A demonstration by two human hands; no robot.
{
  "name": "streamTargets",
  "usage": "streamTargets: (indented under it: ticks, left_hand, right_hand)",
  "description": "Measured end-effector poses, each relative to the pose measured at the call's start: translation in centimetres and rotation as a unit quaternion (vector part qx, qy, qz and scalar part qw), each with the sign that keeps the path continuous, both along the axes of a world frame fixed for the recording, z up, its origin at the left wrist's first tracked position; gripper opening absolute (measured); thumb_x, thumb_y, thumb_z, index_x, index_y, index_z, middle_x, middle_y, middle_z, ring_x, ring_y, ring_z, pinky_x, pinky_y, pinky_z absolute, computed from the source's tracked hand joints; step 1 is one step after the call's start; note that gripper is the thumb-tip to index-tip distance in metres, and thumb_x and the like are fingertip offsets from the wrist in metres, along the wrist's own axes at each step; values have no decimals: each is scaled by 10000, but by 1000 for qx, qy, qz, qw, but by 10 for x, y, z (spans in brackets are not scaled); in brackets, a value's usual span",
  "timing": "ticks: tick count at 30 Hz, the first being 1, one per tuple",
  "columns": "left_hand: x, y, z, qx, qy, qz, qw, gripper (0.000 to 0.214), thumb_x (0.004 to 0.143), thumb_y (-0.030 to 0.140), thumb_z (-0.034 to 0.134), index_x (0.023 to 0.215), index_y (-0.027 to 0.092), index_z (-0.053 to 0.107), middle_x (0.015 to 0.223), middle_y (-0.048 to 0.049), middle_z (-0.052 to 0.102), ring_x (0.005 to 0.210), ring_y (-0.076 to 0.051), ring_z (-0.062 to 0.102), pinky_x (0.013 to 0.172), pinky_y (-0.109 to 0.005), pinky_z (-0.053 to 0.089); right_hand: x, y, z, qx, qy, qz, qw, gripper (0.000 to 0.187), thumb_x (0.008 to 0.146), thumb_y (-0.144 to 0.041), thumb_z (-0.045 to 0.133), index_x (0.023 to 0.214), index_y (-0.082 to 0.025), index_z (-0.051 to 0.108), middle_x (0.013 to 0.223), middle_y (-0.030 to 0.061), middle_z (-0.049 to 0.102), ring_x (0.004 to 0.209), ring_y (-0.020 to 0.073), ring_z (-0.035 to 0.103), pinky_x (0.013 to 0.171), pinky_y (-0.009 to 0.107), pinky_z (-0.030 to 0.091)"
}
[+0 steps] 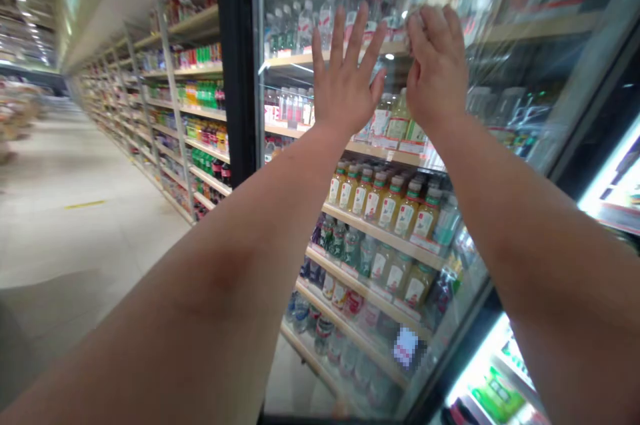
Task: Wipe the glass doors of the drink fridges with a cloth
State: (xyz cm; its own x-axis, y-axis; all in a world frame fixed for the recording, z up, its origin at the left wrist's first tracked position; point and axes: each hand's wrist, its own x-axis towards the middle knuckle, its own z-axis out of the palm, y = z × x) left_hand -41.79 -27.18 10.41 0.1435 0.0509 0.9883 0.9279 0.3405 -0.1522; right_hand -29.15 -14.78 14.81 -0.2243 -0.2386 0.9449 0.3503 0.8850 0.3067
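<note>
A tall glass door [450, 358] with a black frame stands before me, swung out at an angle. My left hand [345, 78] lies against the upper glass, palm to it and fingers spread wide. Just to its right, my right hand [439, 68] is closed and pressed to the pane. Its bent fingers hold what looks like a small crumpled greyish cloth [411, 30], mostly hidden under them. Rows of bottles show in the glass, among them yellow juice bottles [387, 205] below my hands; I cannot tell which are reflections.
Long shelves of drinks [200, 105] run away on the left beside a pale floor [100, 238] with a yellow strip [84, 205]. At the lower right, a lit cooler interior [500, 391] holds green packs. The door's black edge [236, 65] stands upright left of my hands.
</note>
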Motion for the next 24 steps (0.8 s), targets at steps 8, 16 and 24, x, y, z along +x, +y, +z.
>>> streamTargets:
  ticks: [8,16,24]
  left_hand:
    - [-7,4,2,-20,-36,6,999,603,1028,490,290,1623,401,333,1674,163,164,1585,-251,87,1306,-539,-13]
    - [0,1,0,-4,-5,27,1000,594,1033,348,449,1617,255,392,1677,2,268,1561,-333,196,1282,-617,110]
    - [2,-2,0,-4,-1,6,1000,587,1034,361,447,1615,294,398,1669,24,281,1561,-340,195,1282,-624,87]
  right_hand:
    - [-15,-17,35,-43,29,-30,998,565,977,-135,395,1533,-171,484,1628,32,426,1548,323,276,1296,597,225]
    - [-6,2,0,10,19,-10,1000,557,1013,-195,353,1500,-440,465,1606,-112,435,1549,274,309,1274,647,280]
    - [8,4,-4,28,-32,-50,998,595,961,-136,397,1534,-292,444,1638,-23,409,1559,283,282,1298,626,237]
